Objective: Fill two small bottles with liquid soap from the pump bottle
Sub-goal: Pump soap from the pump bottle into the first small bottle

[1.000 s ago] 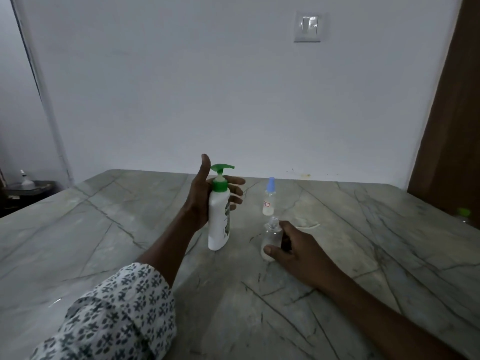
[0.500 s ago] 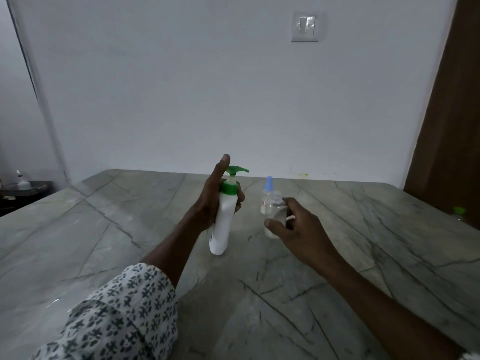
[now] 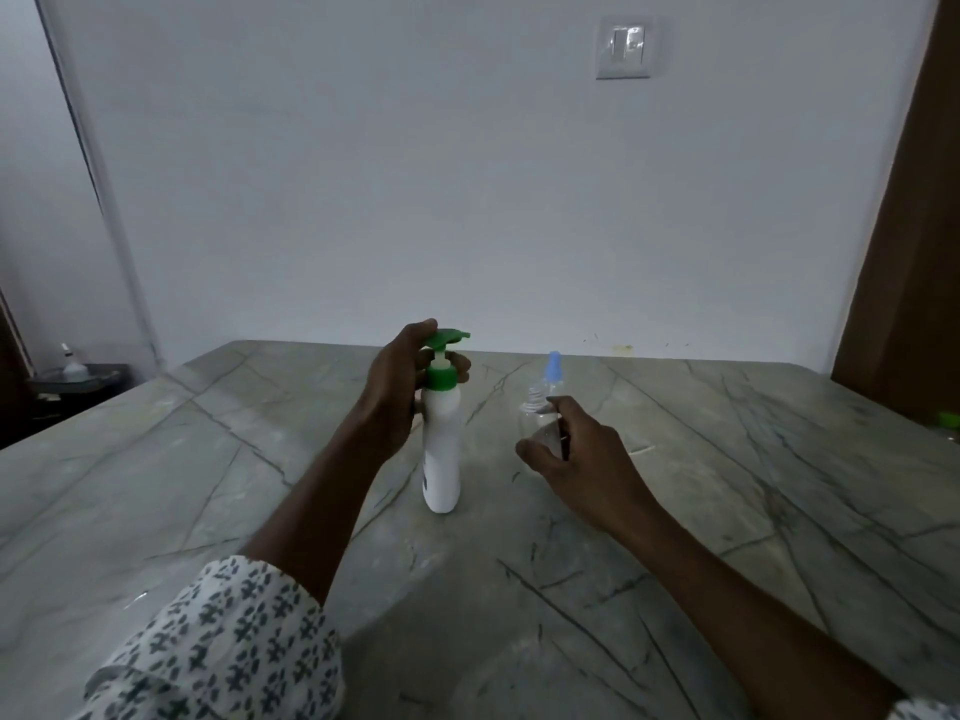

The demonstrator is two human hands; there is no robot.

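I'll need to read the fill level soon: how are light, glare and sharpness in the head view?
Head view: dim, flat light, hardly any glare on the table; the clear small bottle in the right hand is faint, its contents unreadable; the white pump bottle in the left hand stands out; edges at the frame's sides lean from the wide-angle lens.

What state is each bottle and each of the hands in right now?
White pump bottle with green head: upright, pump raised, gripped by left hand.
Small clear plastic bottle: uncapped, upright, held by right hand.
Small blue-capped bottle: capped, standing on grey marble table.
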